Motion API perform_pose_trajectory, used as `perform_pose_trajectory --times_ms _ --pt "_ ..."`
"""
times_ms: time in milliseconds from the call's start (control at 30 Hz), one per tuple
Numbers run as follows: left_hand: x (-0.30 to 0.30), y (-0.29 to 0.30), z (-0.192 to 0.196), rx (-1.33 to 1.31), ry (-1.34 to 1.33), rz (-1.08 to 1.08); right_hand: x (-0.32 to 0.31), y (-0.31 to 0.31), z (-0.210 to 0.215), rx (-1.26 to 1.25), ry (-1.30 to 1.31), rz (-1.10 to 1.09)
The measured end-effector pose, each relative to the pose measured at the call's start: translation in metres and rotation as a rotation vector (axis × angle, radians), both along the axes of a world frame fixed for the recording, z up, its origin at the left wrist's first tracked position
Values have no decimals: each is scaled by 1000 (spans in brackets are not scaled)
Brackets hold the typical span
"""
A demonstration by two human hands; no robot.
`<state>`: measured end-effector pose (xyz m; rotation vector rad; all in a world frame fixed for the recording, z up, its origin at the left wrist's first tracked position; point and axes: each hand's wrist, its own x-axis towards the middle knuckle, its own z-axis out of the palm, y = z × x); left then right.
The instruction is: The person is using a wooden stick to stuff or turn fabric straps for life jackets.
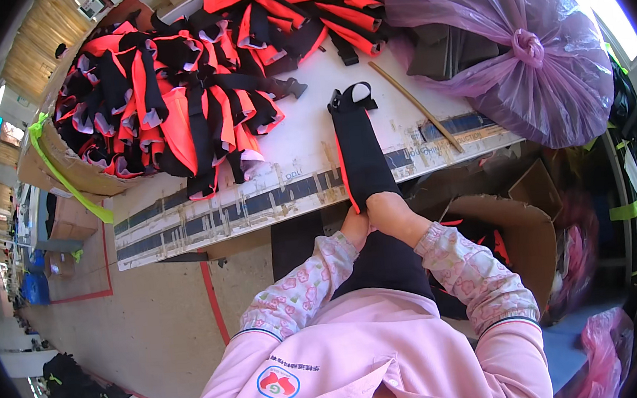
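Note:
A long black fabric band [363, 146] with a bright red-orange edge lies over the table's front edge. A narrow black strap forms a loop at its far end. My left hand [355, 226] and my right hand [390, 214] meet at the band's near end, just off the table edge, both closed on it. The right hand's back covers much of the grip, so most fingertips are hidden. Patterned sleeve covers reach down to both wrists.
A large heap of black and red-orange bands [174, 105] fills the table's left and back, partly in a cardboard box [50, 165]. A wooden stick [416, 107] and a knotted purple plastic bag [501, 31] are on the right. Below stands an open carton [530, 233].

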<state>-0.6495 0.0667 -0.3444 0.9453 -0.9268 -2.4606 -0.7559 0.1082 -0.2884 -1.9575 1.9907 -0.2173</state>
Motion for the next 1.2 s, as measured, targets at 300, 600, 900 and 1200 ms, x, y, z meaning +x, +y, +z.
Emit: perform_pose_trajectory --times_ms 300,600,900,1200 --pt "0 -1 -27 -190 -2 -48 -4 -34 -149 528 -344 -46" --pt "7 -3 -18 -41 31 66 14 -35 -15 649 -248 -110" --pt "14 -10 -20 -19 14 69 19 2 -3 -78 -209 -136" --pt "31 -12 -22 -82 186 16 6 7 57 115 -622 -102"
